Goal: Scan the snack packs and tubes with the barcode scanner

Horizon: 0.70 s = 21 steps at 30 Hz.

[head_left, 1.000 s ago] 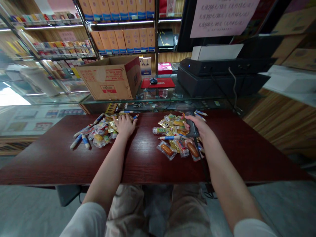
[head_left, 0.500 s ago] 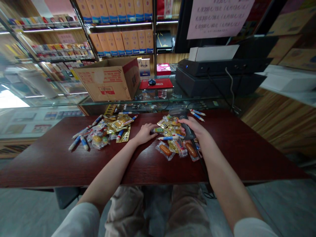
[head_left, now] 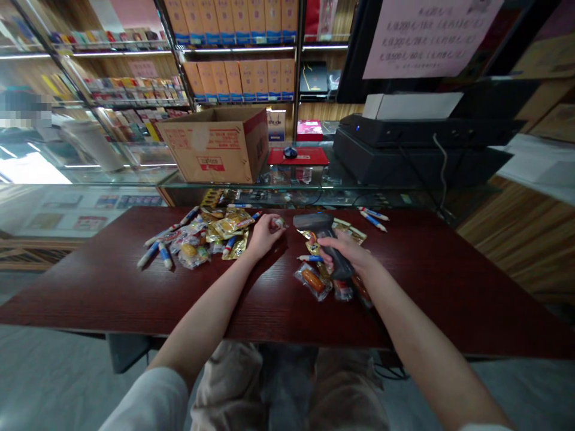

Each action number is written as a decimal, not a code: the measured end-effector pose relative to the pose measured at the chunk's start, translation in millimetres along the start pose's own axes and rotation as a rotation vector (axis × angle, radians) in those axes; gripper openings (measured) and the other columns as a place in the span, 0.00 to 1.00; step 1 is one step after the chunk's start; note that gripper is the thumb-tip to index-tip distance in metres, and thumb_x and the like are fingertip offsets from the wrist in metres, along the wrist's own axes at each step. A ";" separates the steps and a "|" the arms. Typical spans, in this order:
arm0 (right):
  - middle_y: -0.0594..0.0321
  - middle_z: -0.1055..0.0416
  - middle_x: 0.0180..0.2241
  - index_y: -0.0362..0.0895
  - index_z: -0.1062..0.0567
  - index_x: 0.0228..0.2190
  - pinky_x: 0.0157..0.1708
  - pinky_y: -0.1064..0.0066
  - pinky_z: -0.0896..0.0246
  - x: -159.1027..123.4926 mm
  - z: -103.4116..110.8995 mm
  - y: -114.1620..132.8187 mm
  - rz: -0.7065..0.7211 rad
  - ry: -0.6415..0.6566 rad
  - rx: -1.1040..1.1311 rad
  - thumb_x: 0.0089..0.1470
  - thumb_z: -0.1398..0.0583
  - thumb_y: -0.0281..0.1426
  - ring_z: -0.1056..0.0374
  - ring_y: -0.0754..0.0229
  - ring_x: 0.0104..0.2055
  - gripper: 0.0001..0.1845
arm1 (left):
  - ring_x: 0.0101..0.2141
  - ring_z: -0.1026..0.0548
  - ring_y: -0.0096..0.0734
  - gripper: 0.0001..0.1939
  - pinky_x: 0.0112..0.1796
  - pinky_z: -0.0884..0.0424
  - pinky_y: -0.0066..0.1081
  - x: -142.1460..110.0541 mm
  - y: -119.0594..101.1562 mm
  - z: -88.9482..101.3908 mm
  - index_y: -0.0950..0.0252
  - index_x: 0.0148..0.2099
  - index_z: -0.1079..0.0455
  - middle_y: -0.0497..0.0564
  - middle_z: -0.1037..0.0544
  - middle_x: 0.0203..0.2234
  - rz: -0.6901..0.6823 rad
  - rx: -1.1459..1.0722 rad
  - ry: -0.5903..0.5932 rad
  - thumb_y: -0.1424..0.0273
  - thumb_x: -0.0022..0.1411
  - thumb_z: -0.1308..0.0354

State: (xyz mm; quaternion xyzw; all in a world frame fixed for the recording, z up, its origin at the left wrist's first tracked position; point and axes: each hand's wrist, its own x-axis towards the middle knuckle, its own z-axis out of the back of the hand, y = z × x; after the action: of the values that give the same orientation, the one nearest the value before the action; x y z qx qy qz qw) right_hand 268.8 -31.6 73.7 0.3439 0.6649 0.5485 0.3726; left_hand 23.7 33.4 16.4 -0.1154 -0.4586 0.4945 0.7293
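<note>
While the left hand [head_left: 264,235] pinches one wrapped item [head_left: 280,223], gold packets [head_left: 232,224] lie unlifted left of the barcode scanner [head_left: 315,223] the right hand [head_left: 351,250] grips.

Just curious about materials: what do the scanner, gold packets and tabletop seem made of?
Scanner: probably hard plastic, dark with a slight sheen, given its smooth moulded curves. Gold packets: likely foil or metallised film, crinkled and glinting. Tabletop: reddish-brown, glossy, faintly grained; wood or wood-look laminate, I can't tell which.
</note>
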 end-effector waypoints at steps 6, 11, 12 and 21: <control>0.71 0.37 0.14 0.45 0.31 0.33 0.14 0.77 0.49 1.0 -4.7 -2.0 -0.032 0.017 -0.003 0.48 0.36 0.40 0.45 0.68 0.14 0.14 | 0.34 0.27 0.31 0.15 0.40 0.28 0.33 -1.7 0.4 -3.9 0.64 0.47 0.29 0.50 0.28 0.34 -0.080 -0.068 -0.010 0.71 0.57 0.36; 0.72 0.37 0.14 0.45 0.33 0.32 0.14 0.77 0.50 -0.5 -3.6 -1.5 -0.007 0.007 -0.008 0.47 0.35 0.39 0.46 0.69 0.13 0.15 | 0.33 0.27 0.32 0.15 0.39 0.27 0.34 -4.7 0.4 -7.8 0.64 0.48 0.29 0.52 0.28 0.35 -0.111 -0.106 -0.019 0.70 0.58 0.38; 0.72 0.37 0.14 0.45 0.32 0.32 0.14 0.77 0.50 -1.1 -3.0 -1.0 -0.007 0.017 -0.014 0.48 0.35 0.40 0.46 0.69 0.13 0.15 | 0.33 0.27 0.32 0.15 0.39 0.26 0.34 -4.8 0.2 -8.2 0.64 0.48 0.29 0.52 0.28 0.34 -0.117 -0.091 -0.015 0.70 0.58 0.38; 0.71 0.37 0.13 0.43 0.30 0.33 0.14 0.76 0.49 -2.1 10.8 7.3 0.038 -0.141 0.000 0.46 0.35 0.40 0.44 0.68 0.14 0.16 | 0.49 0.28 0.45 0.18 0.50 0.30 0.41 7.4 12.7 32.3 0.67 0.53 0.35 0.62 0.31 0.48 0.062 0.442 -0.108 0.77 0.60 0.46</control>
State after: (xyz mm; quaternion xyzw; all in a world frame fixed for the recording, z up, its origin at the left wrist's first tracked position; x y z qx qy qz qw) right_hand 279.5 -27.1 79.8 0.3941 0.6305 0.5298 0.4079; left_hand -8.8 36.4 30.4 0.0595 -0.3737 0.6104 0.6959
